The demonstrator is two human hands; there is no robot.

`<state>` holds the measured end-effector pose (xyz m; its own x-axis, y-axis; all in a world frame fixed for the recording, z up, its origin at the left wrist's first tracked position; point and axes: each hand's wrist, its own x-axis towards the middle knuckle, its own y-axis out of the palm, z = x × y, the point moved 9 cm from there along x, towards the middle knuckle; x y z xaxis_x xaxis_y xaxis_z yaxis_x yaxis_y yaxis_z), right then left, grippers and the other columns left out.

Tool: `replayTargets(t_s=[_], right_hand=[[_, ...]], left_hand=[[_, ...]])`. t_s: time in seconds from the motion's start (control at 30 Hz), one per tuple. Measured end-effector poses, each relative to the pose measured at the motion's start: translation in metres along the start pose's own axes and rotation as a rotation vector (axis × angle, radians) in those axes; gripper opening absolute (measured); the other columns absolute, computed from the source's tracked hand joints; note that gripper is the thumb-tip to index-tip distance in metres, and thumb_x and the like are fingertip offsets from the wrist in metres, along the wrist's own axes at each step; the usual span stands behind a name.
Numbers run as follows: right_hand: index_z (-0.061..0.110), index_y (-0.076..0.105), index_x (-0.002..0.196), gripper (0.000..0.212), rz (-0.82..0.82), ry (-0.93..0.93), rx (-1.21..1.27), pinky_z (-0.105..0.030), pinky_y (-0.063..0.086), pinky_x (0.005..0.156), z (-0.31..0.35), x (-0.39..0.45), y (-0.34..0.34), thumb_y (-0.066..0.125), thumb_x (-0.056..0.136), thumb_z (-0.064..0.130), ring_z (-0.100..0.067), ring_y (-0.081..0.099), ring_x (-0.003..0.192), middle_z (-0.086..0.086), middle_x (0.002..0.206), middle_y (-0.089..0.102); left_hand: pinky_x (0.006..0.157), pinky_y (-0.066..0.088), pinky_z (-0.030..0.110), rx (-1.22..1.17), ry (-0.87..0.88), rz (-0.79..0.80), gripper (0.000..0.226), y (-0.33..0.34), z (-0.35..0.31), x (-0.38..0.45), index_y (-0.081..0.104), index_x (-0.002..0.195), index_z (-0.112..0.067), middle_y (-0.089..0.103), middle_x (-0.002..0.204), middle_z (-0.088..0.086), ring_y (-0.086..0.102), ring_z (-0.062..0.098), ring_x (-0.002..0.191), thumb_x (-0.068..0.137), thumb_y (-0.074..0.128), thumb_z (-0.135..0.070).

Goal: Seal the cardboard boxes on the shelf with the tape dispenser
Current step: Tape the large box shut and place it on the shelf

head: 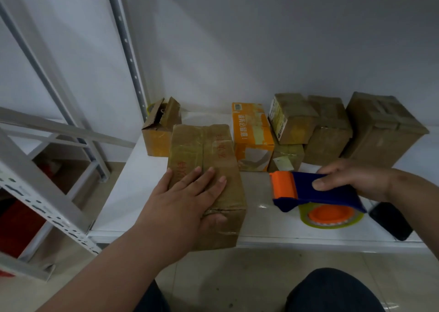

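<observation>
My left hand (190,193) lies flat, fingers straight, on top of the long brown box (204,169) at the middle of the frame, pressing its flaps down near the front edge of the white shelf (261,231). My right hand (351,181), at the right of the frame, is curled round the blue tape dispenser (316,193), thumb on its side, the orange roller end pointing toward the box and the tape roll (332,219) hanging below it. The dispenser is just beside the box, apart from it, with no tape on the box from it yet as far as I can see.

Risks from here, as I judge them: the box overhangs the shelf's front edge a little, so a hard pull of tape toward me could drag it off. My flat hand covers the near part of the seam, so the tape may run over my fingers or go on crooked. If I lift that hand too early, the flaps may spring up. A dark phone (389,219) lies at lower right, near my wrist, and could get knocked. At the back, the small box (159,131) at left centre stands open.
</observation>
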<state>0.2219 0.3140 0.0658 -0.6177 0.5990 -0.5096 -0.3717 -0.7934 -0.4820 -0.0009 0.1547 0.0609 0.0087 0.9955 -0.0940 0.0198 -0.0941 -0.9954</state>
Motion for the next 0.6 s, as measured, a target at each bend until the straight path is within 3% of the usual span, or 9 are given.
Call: replayTargets(t_s=[0.07,0.2,0.3,0.43,0.6], right_hand=[[0.004,0.072,0.098,0.094,-0.03,-0.002,-0.024,-0.036,0.052,0.074,-0.003,-0.003,-0.004,0.084,0.032,0.07,-0.034,0.07,0.085,-0.017,0.091,0.074],[0.014,0.073,0.087,0.053,-0.07,-0.013,-0.159,-0.026,0.051,0.064,0.018,-0.001,0.004,0.074,0.059,0.059,-0.018,0.072,0.073,-0.003,0.08,0.075],[0.015,0.071,0.085,0.048,-0.066,-0.007,-0.306,-0.03,0.05,0.067,0.035,0.009,0.013,0.072,0.07,0.061,-0.021,0.07,0.079,-0.005,0.085,0.072],[0.023,0.065,0.076,0.031,-0.032,0.0,-0.453,-0.026,0.045,0.063,0.049,0.021,0.026,0.066,0.081,0.054,-0.016,0.065,0.074,0.002,0.078,0.067],[0.022,0.063,0.072,0.027,0.042,0.035,-0.435,-0.019,0.042,0.056,0.059,0.032,0.032,0.065,0.085,0.046,-0.01,0.06,0.062,0.007,0.067,0.062]], left_hand=[[0.119,-0.013,0.044,0.003,-0.003,0.007,0.082,-0.001,0.0,0.0,-0.028,0.14,-0.05,-0.028,0.148,-0.022,-0.024,0.0,0.136,0.062,-0.025,-0.074],[0.116,-0.016,0.041,0.007,-0.002,-0.002,0.08,-0.002,0.0,0.0,-0.027,0.141,-0.051,-0.028,0.148,-0.023,-0.026,0.001,0.136,0.064,-0.023,-0.074],[0.115,-0.018,0.041,0.01,-0.004,-0.009,0.076,-0.001,0.0,0.0,-0.029,0.138,-0.053,-0.028,0.149,-0.023,-0.026,0.001,0.136,0.066,-0.021,-0.075],[0.116,-0.017,0.042,-0.006,-0.003,-0.015,0.072,0.0,0.001,0.0,-0.03,0.136,-0.055,-0.028,0.15,-0.024,-0.024,0.002,0.139,0.068,-0.02,-0.076],[0.117,-0.016,0.044,-0.009,0.001,-0.019,0.075,0.002,0.001,0.001,-0.03,0.138,-0.054,-0.026,0.151,-0.023,-0.023,0.003,0.141,0.067,-0.02,-0.076]])
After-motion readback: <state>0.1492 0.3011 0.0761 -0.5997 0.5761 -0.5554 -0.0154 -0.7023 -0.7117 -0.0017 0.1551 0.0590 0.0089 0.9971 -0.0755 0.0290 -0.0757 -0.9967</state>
